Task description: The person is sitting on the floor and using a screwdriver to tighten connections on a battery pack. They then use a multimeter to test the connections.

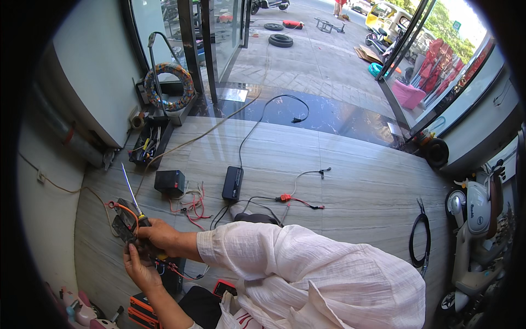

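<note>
At the left, my right hand [158, 236] is closed around the dark handle of a long-shafted screwdriver [132, 187], its thin shaft pointing up and away. Below it my left hand [139, 265] has its fingers raised against a dark block-shaped part [123, 224] with an orange-red wire [129, 209] looped over it. Whether both hands bear on that part is hard to tell. Under the hands lies a dark box with red-ended leads [170, 267]. Orange-and-black batteries or boxes [141, 310] stand near my left forearm, and a red-rimmed meter [224, 288] is by my leg.
A black battery [169, 183], red wires [197, 205] and a black charger [233, 183] rest on the tiled floor. Behind them is a tool tray [151, 142]. A coiled black cable [420, 242] and a parked scooter [476, 222] are at the right. Cords cross the floor towards the doorway.
</note>
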Tool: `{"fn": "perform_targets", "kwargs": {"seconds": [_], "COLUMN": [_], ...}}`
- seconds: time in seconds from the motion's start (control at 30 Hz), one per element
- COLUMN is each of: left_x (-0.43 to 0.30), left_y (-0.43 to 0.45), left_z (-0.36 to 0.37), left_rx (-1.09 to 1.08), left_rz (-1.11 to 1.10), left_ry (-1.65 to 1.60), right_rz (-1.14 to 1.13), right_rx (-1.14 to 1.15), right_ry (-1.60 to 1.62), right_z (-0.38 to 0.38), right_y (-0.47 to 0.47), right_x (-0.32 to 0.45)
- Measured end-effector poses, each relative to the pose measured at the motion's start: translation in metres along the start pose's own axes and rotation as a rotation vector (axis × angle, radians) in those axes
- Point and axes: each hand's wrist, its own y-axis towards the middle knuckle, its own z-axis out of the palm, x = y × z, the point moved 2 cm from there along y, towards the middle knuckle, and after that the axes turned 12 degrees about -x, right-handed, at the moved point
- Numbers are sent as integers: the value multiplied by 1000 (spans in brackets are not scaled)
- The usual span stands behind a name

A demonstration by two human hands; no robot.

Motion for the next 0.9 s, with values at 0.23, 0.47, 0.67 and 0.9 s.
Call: {"fn": "perform_targets", "kwargs": {"seconds": [0.23,0.47,0.67,0.9], "left_x": [11,96,156,267], "left_y": [-1,21,45,32], "left_z": [0,-26,-71,-114], "left_rx": [-94,-284,-618,-914], "left_rz": [32,-161,-134,-338], "left_ry": [-68,-607,-705,-772], "right_rz": [-164,-133,-152,-108], "right_rx": [-27,-197,-63,-46], "right_ry": [-46,-250,-498,-950], "right_z": [-11,-21,11,7], "right_y": [3,15,10,19], "right_x": [11,8,8,-50]}}
